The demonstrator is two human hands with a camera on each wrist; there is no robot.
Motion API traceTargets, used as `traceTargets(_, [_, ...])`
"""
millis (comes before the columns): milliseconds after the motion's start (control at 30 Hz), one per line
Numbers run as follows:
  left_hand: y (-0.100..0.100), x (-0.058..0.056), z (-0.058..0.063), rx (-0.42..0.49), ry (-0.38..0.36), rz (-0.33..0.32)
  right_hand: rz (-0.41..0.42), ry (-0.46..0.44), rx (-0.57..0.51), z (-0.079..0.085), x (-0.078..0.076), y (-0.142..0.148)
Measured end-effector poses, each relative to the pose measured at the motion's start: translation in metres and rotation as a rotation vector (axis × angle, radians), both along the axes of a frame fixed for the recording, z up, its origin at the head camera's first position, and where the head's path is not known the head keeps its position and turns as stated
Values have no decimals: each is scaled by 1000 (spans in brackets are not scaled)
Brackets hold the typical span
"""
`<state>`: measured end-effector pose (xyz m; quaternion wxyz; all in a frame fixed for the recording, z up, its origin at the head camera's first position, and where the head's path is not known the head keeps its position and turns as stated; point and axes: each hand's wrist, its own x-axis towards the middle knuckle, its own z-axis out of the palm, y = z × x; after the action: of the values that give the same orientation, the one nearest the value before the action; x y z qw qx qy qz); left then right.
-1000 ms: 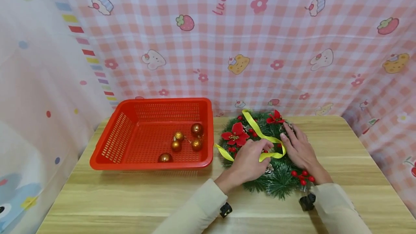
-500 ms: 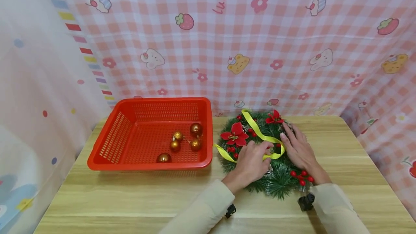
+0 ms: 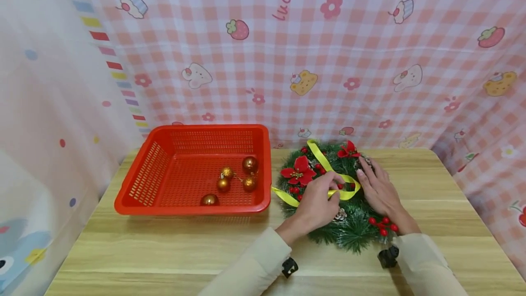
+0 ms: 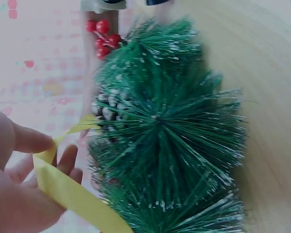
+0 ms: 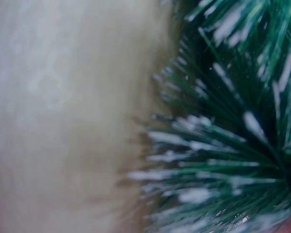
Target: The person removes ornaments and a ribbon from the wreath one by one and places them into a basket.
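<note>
A green wreath (image 3: 355, 231) with red flowers, berries and pine cones lies on the table. A yellow ribbon (image 3: 318, 155) winds across its top. My left hand (image 3: 317, 201), over the wreath's middle, pinches the ribbon between thumb and fingers. The left wrist view shows the ribbon (image 4: 70, 191) passing through that hand, beside the wreath's frosted needles (image 4: 160, 119). My right hand (image 3: 381, 192) rests on the wreath's right side, fingers extended next to a pine cone. Mostly blurred needles (image 5: 223, 145) and table fill the right wrist view.
A red plastic basket (image 3: 141, 208) stands on the table, left of the wreath. Several gold ornament balls (image 3: 249, 164) lie inside it. Behind the table (image 3: 164, 259) hangs a pink checked curtain (image 3: 263, 67).
My left hand shifts slightly over the wreath, still pinching the ribbon, and the ribbon's loop moves a little with it. The right hand stays in place on the wreath.
</note>
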<state>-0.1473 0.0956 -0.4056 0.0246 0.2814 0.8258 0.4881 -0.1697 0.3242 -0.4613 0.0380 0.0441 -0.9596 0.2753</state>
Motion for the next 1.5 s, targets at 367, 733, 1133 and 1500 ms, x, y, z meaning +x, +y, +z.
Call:
traceTargets(367, [-16, 4, 25, 386, -163, -5, 3, -15, 3, -3, 0, 2])
traceTargets(733, [-50, 0, 73, 620, -145, -89, 10, 0, 2, -1, 1, 1])
traceTargets(1133, [-95, -7, 126, 782, -82, -42, 17, 8, 2, -2, 1, 1])
traceTargets(1500, [-143, -9, 170, 1027, 6, 36, 18, 10, -1, -3, 1, 2])
